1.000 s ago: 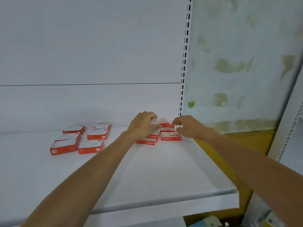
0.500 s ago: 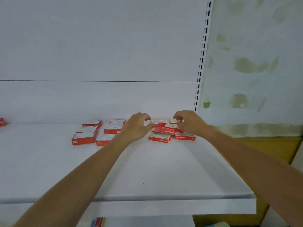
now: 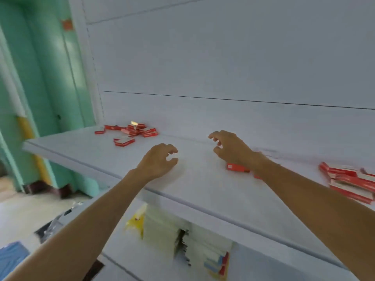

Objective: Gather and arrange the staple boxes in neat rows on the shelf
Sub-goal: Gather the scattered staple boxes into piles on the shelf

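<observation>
hovering over the white shelf (image 3: 203,191), my left hand (image 3: 157,161) and right hand (image 3: 231,149) show loosely curled fingers holding nothing. one staple box (image 3: 237,167) lies under my right wrist; a scattered cluster (image 3: 132,132) sits far left, another pile (image 3: 350,184) far right.

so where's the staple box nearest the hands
Head view, right of centre: the staple box lies on the shelf, partly hidden under the right hand and wrist, left of the right-edge pile.
</observation>
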Action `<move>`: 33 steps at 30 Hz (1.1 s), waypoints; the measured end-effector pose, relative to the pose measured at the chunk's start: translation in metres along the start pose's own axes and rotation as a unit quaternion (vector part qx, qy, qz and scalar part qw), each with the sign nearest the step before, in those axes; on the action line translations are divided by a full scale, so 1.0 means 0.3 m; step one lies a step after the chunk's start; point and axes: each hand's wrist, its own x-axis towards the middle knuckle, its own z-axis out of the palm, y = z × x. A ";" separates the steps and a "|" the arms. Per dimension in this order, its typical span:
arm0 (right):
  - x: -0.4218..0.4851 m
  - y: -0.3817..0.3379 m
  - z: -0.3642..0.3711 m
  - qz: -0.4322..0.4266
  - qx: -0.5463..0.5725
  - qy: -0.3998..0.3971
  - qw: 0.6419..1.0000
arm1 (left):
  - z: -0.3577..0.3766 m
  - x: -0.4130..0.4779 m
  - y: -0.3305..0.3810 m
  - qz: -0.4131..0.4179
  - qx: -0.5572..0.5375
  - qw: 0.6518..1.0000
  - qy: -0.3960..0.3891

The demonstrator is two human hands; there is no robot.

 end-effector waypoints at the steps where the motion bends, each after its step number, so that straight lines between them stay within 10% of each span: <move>1: 0.035 -0.063 0.033 -0.011 0.004 -0.004 1.000 | -0.037 -0.014 -0.061 -0.011 0.006 1.000 0.005; 15: 0.329 -0.638 0.435 -0.078 0.021 -0.074 0.994 | -0.345 -0.161 -0.714 -0.070 0.020 0.997 0.027; 33: 0.765 -0.728 0.596 -0.060 0.037 -0.100 0.992 | -0.363 0.140 -1.055 -0.073 0.031 0.997 0.023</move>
